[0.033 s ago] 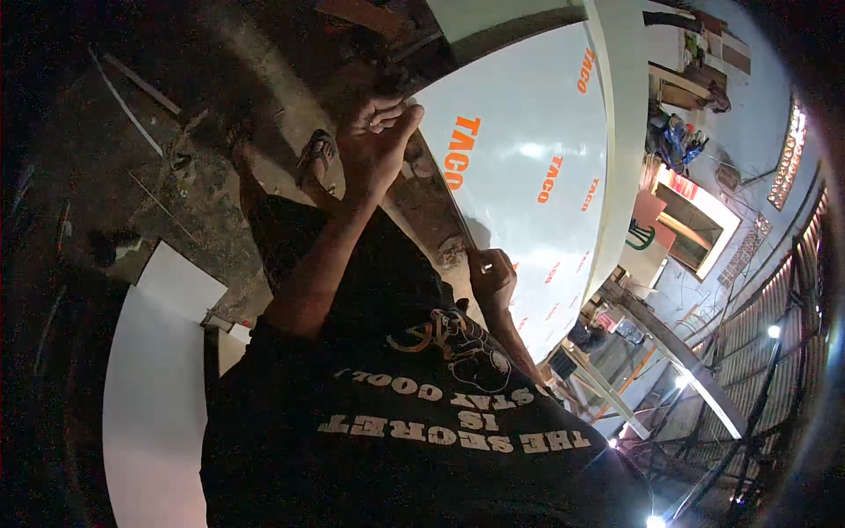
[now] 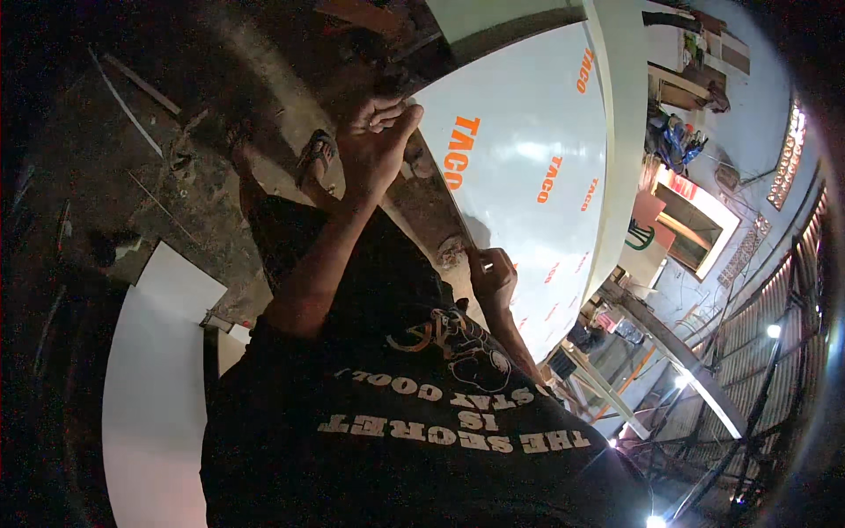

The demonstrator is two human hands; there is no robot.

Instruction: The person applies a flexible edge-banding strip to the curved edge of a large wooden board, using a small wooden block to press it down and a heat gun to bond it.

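Note:
A large glossy white sheet (image 2: 528,176) with orange printing stands tilted in front of me, its dark near edge running from top centre down to the right. My left hand (image 2: 377,141) is raised at the upper part of that edge, fingers curled over it. My right hand (image 2: 493,275) grips the same edge lower down, close to my chest. My black printed shirt (image 2: 414,431) fills the bottom of the view. My sandalled feet (image 2: 315,155) show on the dirt floor beyond my left forearm.
A flat white board (image 2: 150,387) lies on the floor at lower left. Thin sticks and scraps (image 2: 141,97) litter the dark dirt floor. To the right are a lit doorway (image 2: 695,216), metal beams (image 2: 678,361) and bright lamps (image 2: 773,331).

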